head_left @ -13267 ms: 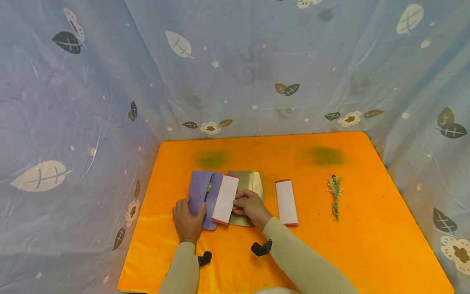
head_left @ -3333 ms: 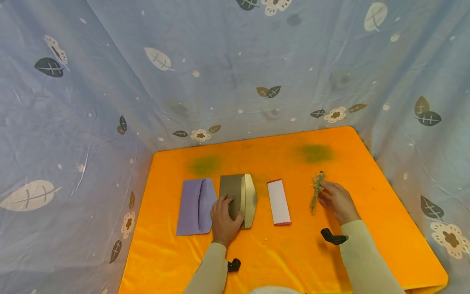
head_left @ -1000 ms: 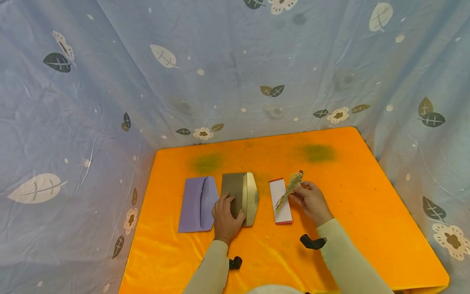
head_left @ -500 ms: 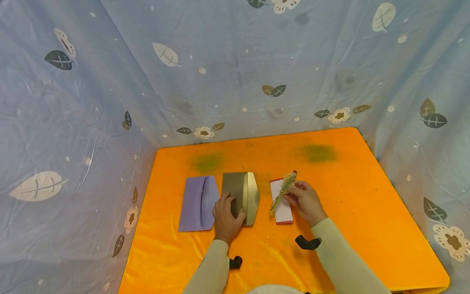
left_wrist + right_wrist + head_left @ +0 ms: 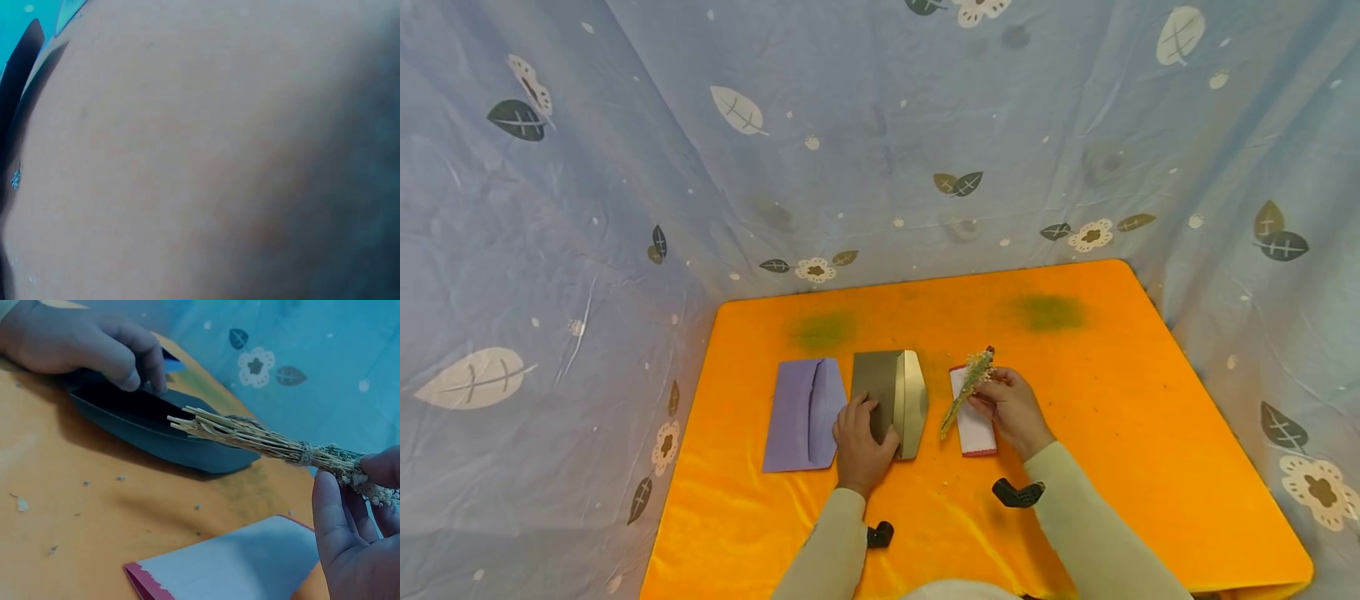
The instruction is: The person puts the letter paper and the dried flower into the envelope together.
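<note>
My right hand (image 5: 1018,412) pinches a small dried-flower bouquet (image 5: 967,387) near its blossoms, above a white card with red ends (image 5: 977,435). In the right wrist view, the bouquet's tied stems (image 5: 250,437) point at the gaping mouth of an olive-gold envelope (image 5: 162,447), apart from it. My left hand (image 5: 865,450) holds that envelope (image 5: 878,371) on the table, thumb at the mouth edge and fingers across the front; its inside is dark. A purple envelope (image 5: 790,417) lies to the left, flap open. Blurred skin fills most of the left wrist view.
An orange cloth (image 5: 1075,500) covers the table, with green stains near the back and small crumbs. Blue patterned curtains (image 5: 880,125) hang behind and at both sides.
My right hand has picked up the bouquet and carried it left over the card. Earlier, my left hand moved from the purple envelope to the olive-gold one. A second white card is out of sight.
</note>
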A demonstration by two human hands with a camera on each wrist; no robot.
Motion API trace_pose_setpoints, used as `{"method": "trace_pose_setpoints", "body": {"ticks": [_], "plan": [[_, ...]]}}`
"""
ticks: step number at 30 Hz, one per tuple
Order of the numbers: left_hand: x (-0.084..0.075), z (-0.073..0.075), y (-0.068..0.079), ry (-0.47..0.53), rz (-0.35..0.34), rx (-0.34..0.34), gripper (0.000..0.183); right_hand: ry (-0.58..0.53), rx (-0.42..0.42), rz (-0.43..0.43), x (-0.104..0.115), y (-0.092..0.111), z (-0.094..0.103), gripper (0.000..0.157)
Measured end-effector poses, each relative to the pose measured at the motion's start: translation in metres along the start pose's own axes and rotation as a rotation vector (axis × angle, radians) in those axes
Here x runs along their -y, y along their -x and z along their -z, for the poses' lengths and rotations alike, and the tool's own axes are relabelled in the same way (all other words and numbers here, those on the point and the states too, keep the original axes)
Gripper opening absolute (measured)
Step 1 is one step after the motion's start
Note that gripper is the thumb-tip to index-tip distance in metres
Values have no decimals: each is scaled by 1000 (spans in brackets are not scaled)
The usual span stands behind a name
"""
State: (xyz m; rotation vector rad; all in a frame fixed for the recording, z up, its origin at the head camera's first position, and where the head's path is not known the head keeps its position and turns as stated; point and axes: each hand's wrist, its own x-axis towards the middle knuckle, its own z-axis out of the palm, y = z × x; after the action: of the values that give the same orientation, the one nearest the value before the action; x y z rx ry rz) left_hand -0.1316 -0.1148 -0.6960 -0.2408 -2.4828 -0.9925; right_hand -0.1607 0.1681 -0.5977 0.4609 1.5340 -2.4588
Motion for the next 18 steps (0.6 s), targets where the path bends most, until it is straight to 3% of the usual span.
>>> {"method": "trace_pose_setpoints", "body": {"ticks": [10,18], "plan": [[1,-1,0,5,-9,-4,45,20,-49,-15,-12,-5,-12,25],[2,0,1,18,-8,-10,45,34,-24,2,-20,-6,-22,29]]}}
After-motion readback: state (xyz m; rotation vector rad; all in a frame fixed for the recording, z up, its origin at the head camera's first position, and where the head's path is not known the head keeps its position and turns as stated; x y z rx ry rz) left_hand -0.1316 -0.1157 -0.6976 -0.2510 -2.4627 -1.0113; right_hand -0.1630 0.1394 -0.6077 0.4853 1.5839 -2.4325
